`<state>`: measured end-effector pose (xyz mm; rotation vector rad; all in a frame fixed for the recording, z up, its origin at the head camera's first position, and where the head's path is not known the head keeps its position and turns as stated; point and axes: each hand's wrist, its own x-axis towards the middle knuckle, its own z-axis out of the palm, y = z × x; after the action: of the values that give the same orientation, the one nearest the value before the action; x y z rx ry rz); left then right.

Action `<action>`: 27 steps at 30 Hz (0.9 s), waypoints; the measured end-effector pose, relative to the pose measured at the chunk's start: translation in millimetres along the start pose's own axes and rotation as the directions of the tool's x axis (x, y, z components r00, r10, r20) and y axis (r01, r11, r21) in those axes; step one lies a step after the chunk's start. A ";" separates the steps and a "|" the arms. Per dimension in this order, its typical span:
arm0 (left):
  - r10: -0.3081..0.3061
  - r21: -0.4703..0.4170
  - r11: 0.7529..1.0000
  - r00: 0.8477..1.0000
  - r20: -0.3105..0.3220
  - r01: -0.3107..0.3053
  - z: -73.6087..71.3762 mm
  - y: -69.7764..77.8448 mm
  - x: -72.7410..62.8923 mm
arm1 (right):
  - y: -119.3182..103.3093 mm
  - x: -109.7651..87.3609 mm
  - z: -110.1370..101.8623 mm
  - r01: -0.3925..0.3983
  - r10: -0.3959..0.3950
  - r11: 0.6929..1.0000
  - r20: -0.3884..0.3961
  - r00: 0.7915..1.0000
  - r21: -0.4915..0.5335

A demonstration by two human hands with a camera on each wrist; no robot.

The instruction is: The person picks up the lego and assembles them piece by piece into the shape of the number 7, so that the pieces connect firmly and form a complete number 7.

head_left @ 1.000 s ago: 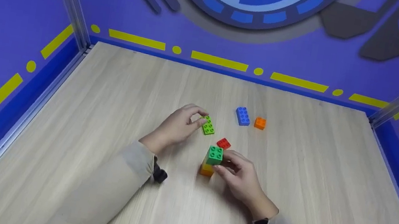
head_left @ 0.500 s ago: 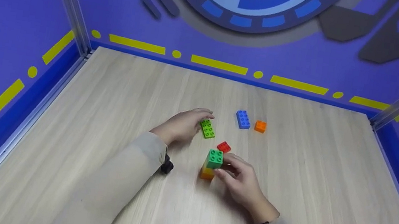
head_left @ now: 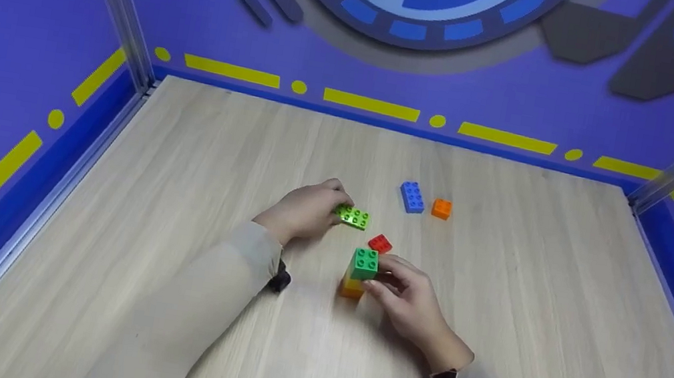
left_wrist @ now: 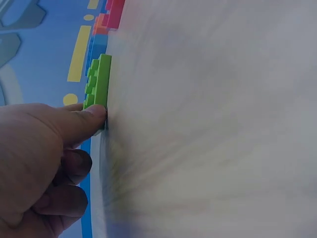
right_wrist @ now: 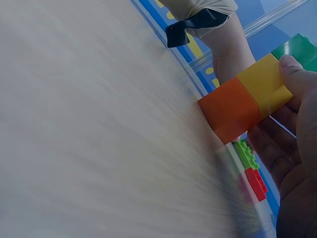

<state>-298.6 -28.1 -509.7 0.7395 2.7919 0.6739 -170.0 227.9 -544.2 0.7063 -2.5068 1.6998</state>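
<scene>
My left hand pinches the near end of a lime green toy brick between thumb and fingers. In the left wrist view the thumb lies along the side of that lime brick, its studs facing left; whether it touches the table I cannot tell. My right hand grips an upright stack of three bricks. A green brick tops it, a yellow brick is in the middle and an orange brick forms the base. The right thumb presses near the joint of yellow and green.
Just behind the stack lies a small red brick. Farther back are a blue brick and a small orange brick, side by side. Blue panels with yellow marks wall in the wooden table at the back and sides.
My left fingers have closed on the lime brick and turned it, so its long side now runs more left to right. The right hand and stack stay in place.
</scene>
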 end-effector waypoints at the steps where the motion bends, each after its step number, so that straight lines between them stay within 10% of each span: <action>1: 0.000 -0.011 1.000 1.000 -0.005 0.000 -0.7 -1.3 -1.0 | 0.0 0.3 -0.1 -0.003 0.003 1.000 0.001 1.000 -0.001; 15: -0.002 -0.092 0.996 0.993 -0.122 -0.010 -21.2 -2.0 -23.2 | 1.0 2.2 1.9 -0.029 0.029 1.000 0.015 0.999 -0.012; 27: 0.121 -0.201 0.967 0.975 -0.185 -0.158 -45.8 24.3 -58.4 | 0.8 0.3 0.2 -0.033 0.033 0.999 0.008 0.999 0.011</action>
<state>-250.7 -56.2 -454.9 0.8785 2.7725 1.0940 -170.6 227.9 -544.9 0.6784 -2.5301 1.7260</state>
